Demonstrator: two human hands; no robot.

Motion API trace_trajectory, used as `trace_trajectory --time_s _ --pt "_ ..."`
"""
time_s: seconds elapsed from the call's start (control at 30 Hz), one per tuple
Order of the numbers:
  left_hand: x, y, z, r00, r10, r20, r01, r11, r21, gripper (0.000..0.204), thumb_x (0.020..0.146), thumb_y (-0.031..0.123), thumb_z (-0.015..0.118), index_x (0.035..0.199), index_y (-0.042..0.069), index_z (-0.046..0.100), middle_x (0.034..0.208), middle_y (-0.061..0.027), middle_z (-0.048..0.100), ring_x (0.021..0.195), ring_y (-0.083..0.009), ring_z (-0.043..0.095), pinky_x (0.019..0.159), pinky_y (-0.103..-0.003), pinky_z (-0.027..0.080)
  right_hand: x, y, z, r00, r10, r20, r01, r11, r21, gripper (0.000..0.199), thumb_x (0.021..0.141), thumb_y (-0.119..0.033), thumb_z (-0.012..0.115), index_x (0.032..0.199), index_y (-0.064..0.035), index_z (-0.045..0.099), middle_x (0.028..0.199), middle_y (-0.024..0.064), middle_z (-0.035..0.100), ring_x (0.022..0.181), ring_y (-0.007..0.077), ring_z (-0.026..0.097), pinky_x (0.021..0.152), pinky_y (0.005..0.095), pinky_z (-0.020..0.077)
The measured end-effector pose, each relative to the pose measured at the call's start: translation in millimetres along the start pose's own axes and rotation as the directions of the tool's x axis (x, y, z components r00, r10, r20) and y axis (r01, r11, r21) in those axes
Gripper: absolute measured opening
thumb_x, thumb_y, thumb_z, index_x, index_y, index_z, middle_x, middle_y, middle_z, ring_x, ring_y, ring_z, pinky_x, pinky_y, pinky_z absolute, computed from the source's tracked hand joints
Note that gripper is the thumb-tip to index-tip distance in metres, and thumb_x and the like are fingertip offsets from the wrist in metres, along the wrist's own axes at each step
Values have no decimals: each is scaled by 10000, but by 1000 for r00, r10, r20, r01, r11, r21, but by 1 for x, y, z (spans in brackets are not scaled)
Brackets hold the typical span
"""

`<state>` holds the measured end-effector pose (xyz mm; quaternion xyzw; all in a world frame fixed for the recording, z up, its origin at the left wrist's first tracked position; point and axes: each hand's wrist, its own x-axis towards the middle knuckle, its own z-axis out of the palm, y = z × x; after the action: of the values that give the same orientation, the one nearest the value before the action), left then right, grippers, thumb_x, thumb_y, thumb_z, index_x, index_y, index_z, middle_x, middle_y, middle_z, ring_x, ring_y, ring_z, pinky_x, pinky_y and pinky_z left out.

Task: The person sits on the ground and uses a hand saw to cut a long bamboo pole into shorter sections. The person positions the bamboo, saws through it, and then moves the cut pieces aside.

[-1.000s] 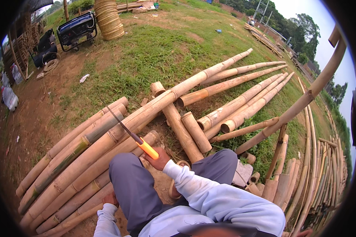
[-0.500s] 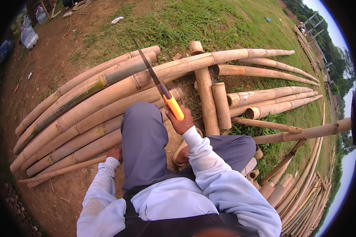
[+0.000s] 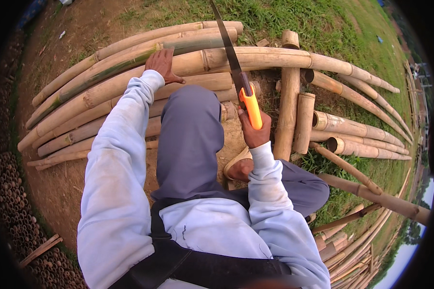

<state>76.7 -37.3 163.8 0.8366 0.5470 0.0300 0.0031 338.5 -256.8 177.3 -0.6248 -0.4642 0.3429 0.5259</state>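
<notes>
My right hand (image 3: pixel 252 133) grips the orange handle of a hand saw (image 3: pixel 250 106). Its dark blade points up and away, over a long thick bamboo pole (image 3: pixel 205 61). My left hand (image 3: pixel 162 64) reaches forward and rests palm down on that same pole, fingers spread. I sit with my knee in grey trousers raised between my arms. A sandalled foot (image 3: pixel 238 167) shows below the saw hand. More long bamboo poles (image 3: pixel 101 103) lie side by side under and around the left arm.
Short cut bamboo pieces (image 3: pixel 288 91) lie upright in the picture to the right of the saw. More poles (image 3: pixel 357 130) fan out at right on grass. Stacked bamboo ends (image 3: pixel 9 202) fill the lower left. Bare dirt lies at left.
My left hand has come up from beside my leg and now rests on the thick pole. The view has tilted further down, and the saw sits higher and more upright.
</notes>
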Motion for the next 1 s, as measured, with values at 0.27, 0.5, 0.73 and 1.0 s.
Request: trace_trajectory --time_s 0.27,0.5,0.73,1.0 --pt "6 1 -3 975 -22 219 12 999 46 694 717 535 760 1191 78 540 1189 -170 635 1128 -343 623 957 -451 503 -64 -18 -21 992 120 41 -117 991 -57 146 913 -99 700 943 38 664 674 10 568 619 86 497 584 277 435" --pt "8 1 4 978 -48 201 43 999 31 695 716 524 758 1196 72 537 1184 -162 638 1113 -348 629 946 -440 516 -116 -44 -44 987 160 27 -156 981 -114 253 907 -55 680 1129 67 672 855 86 707 807 115 644 778 266 505" --pt "9 -3 3 991 12 132 -12 1000 3 748 681 508 790 1259 109 532 1161 -171 656 1072 -358 645 929 -466 514 4 8 -1 998 -47 41 48 999 -26 186 907 -134 719 870 34 649 649 52 578 604 109 514 586 287 447" --pt "8 -2 10 990 -19 138 12 999 51 719 688 518 788 1206 90 536 1155 -158 651 1086 -351 636 941 -449 513 -124 -54 -52 995 98 27 -93 985 -146 262 893 -4 645 1145 66 666 830 112 707 785 132 667 752 263 511"
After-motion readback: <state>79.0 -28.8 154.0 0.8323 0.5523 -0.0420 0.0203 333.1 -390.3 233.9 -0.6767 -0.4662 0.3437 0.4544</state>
